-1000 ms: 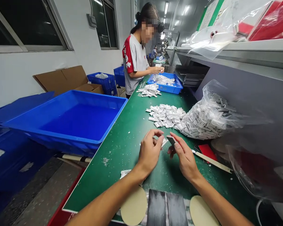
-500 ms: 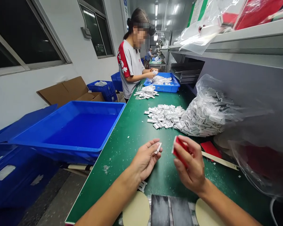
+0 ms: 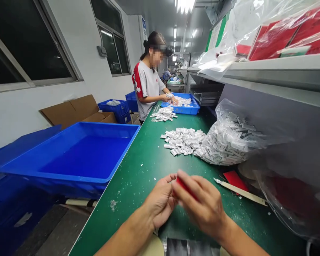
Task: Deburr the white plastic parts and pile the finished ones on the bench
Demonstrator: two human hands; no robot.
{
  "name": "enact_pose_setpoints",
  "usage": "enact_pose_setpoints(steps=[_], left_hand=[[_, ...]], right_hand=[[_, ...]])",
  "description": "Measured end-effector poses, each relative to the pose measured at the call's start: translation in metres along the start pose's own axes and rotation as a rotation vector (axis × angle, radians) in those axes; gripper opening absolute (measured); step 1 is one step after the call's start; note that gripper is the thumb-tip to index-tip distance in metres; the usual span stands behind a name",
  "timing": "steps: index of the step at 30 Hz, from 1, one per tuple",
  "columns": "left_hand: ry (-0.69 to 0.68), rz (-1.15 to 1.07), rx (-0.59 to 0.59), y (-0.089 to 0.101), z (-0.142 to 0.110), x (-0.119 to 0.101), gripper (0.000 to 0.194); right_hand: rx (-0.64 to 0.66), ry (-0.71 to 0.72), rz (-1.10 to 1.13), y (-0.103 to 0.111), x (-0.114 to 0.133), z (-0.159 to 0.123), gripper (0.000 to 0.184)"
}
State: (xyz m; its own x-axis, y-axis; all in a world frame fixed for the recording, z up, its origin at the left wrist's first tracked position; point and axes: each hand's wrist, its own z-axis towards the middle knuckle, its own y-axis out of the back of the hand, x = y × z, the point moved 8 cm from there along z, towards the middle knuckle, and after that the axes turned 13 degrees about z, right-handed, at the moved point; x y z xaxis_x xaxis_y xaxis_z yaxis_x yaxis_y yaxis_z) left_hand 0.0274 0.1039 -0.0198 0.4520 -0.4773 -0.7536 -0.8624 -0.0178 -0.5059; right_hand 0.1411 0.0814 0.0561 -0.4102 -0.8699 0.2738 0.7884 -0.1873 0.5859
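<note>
In the middle foreground my two hands meet above the green table (image 3: 133,199). My right hand (image 3: 205,204) is closed on a red pad (image 3: 186,188), mostly covered by its slightly blurred fingers. The pad is up against the fingertips of my left hand (image 3: 160,202). That hand is curled round a small white plastic piece, now hidden behind the right fingers. Beyond them lies a pile of similar white plastic pieces (image 3: 184,140), beside a clear plastic bag (image 3: 226,138) full of more.
To the right rest a craft knife (image 3: 242,192) and a red sheet (image 3: 236,180). A large blue tub (image 3: 69,177) borders the table's left edge. Further along, a co-worker (image 3: 150,83) handles white pieces at a blue tray (image 3: 185,110). A loaded shelf (image 3: 277,65) overhangs the right side.
My right hand has moved left with the red pad and come up to my left hand. The white piece has gone out of sight. The view has tilted up slightly.
</note>
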Motion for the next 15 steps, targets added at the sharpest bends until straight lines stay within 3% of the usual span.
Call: enact_pose_setpoints(steps=[2,4,6,10,15], left_hand=[[-0.002,0.007,0.004,-0.001,-0.003,-0.002,0.029],[-0.034,0.007,-0.044,0.004,-0.004,-0.007,0.028],[-0.088,-0.001,-0.126,0.013,-0.003,-0.013,0.027],[-0.171,-0.021,-0.238,0.03,-0.001,-0.021,0.027],[-0.216,-0.009,-0.123,0.016,-0.003,-0.019,0.036]], right_hand=[[-0.135,-0.333,0.0,0.013,-0.029,-0.001,0.04],[-0.224,-0.46,-0.008,0.023,-0.041,-0.004,0.04],[-0.253,-0.513,0.101,0.022,-0.045,-0.006,0.04],[-0.171,-0.576,0.41,-0.004,-0.032,-0.012,0.037],[-0.17,-0.623,0.609,-0.028,-0.016,-0.018,0.059]])
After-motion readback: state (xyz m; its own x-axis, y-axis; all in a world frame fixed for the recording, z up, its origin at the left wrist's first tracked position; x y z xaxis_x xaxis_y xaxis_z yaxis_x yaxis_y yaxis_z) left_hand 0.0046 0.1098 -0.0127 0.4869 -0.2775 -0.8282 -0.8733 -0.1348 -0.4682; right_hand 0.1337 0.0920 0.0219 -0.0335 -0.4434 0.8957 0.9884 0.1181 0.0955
